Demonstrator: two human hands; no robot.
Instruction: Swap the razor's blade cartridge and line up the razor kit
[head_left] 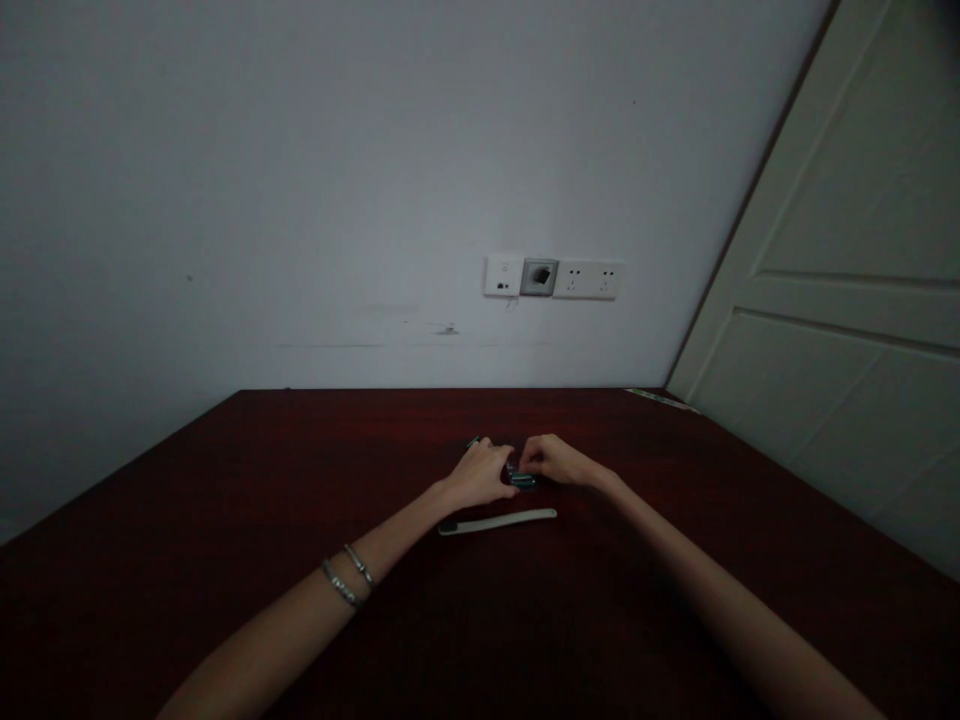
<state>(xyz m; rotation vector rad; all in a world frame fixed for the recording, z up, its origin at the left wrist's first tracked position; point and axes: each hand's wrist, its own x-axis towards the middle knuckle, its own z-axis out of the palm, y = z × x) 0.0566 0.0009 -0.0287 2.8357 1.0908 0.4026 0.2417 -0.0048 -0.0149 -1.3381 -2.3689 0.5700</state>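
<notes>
A small glossy dark-green object (523, 481) lies on the dark red table between my hands; its kind is too small to make out. My left hand (480, 474) curves around its left side, thumb in front and fingers behind, steadying it. From the right, my right hand (556, 460) reaches in just above it with fingertips pinched together. Whatever those fingertips hold is hidden. Closer to me lies a slim pale strip (502, 521) with a dark left end, touched by neither hand. Behind my left hand, a small dark piece (472, 441) partly shows.
The dark red tabletop (360, 440) meets a grey-white wall (337, 180). Sockets (587, 279) and a grey switch plate (539, 277) sit on that wall. A pale panelled door (847, 290) stands at the right. Near the far right corner lies a thin strip (660, 399).
</notes>
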